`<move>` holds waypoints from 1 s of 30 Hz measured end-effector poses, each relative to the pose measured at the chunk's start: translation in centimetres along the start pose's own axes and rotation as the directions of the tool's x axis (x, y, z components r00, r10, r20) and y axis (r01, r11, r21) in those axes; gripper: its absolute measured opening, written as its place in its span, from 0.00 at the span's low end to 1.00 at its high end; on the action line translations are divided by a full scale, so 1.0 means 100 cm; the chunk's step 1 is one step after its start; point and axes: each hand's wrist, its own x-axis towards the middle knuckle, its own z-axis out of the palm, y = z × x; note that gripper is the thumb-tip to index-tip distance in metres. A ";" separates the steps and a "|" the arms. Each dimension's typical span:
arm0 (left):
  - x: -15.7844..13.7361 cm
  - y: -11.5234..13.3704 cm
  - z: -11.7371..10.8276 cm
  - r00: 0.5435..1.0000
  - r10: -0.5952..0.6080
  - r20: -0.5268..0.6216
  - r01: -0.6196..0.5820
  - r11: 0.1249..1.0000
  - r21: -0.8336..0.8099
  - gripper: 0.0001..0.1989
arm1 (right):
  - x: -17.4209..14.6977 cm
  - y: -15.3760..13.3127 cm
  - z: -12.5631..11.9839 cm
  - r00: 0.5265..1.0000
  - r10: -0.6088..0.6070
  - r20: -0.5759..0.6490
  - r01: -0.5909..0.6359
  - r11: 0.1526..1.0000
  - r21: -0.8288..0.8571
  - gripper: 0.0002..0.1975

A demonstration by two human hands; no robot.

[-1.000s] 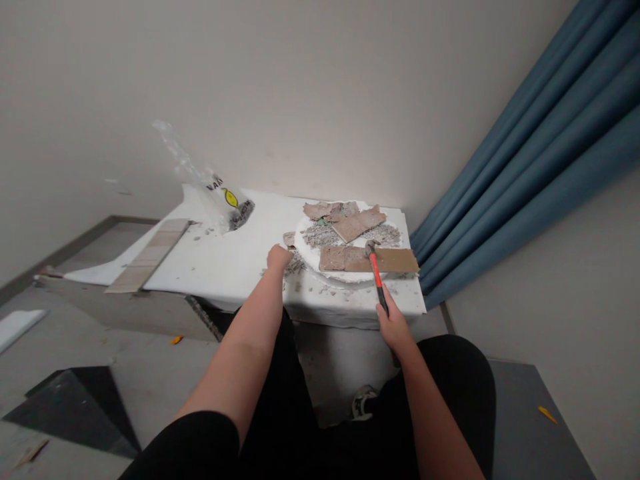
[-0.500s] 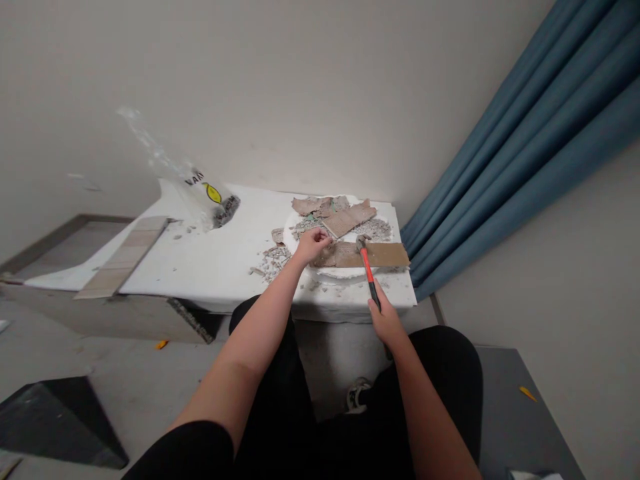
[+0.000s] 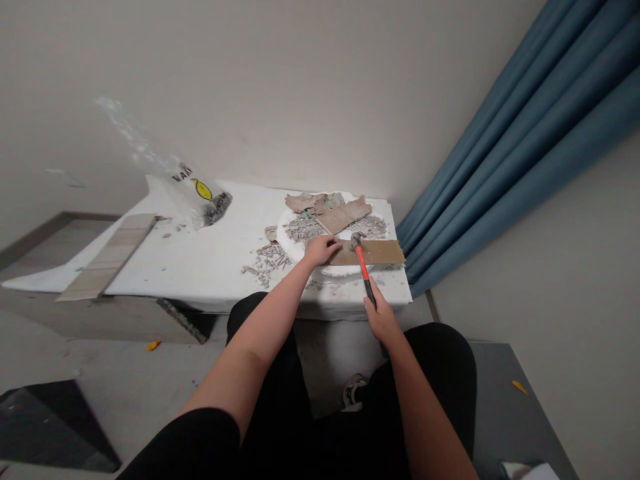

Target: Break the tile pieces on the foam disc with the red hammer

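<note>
Hammer (image 3: 364,265) (red-and-black) in right hand (image 3: 382,320)

clear plastic bag (image 3: 183,200) | dark lettering (image 3: 182,174): "AK" legible, rest unclear

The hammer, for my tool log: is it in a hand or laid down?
In a hand: the hammer has its black handle gripped by the right hand.

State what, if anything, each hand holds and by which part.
Right hand: the hammer, by its black grip. Left hand: at the brown board; hold unclear.
</note>
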 end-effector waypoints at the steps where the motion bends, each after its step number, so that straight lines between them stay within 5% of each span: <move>1: 0.000 0.000 0.000 1.000 -0.002 0.001 0.002 1.000 0.007 0.14 | 0.000 0.000 0.000 1.000 0.000 0.001 0.000 1.000 -0.002 0.35; 23: -0.004 0.004 0.002 1.000 0.028 0.007 -0.029 0.998 0.055 0.12 | 0.000 -0.001 0.001 1.000 0.001 0.003 -0.001 1.000 0.020 0.36; 30: -0.007 0.000 0.009 0.989 0.151 -0.010 -0.149 0.984 0.093 0.12 | 0.000 -0.028 -0.006 0.999 -0.002 -0.042 0.005 0.998 0.062 0.35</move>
